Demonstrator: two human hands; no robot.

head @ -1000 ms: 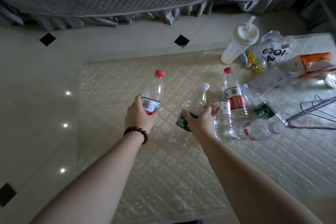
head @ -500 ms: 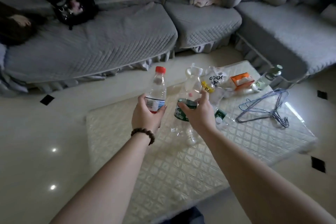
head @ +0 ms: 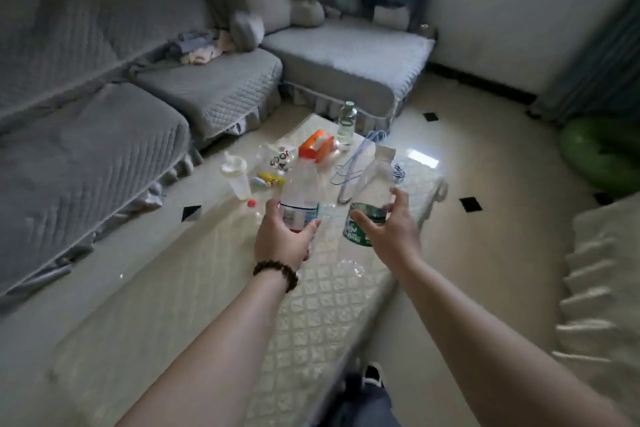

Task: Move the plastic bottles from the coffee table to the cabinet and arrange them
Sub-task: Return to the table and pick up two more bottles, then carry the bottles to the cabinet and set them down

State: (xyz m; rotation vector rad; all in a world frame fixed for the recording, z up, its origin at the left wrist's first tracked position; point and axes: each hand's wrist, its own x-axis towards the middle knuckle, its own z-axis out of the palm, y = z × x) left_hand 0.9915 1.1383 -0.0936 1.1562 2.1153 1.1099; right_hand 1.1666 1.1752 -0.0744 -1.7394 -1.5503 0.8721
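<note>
The clear plastic bag (head: pixel 277 159) on the bench (head: pixel 311 322) has big dark letters that look like "GOO", cut off. The green bottle label (head: pixel 356 234) and the white bottle label (head: pixel 294 215) have print too small and blurry to read.

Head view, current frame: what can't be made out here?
- Cabinet: not in the frame, so the destination cannot be seen.
- Red-capped bottle: its base is hidden by the left hand; the label text is blurred.
- Green-labelled bottle: its lower part is partly covered by the right hand.
- Bottles left on the coffee table: motion blur and the held bottles prevent a count.
</note>
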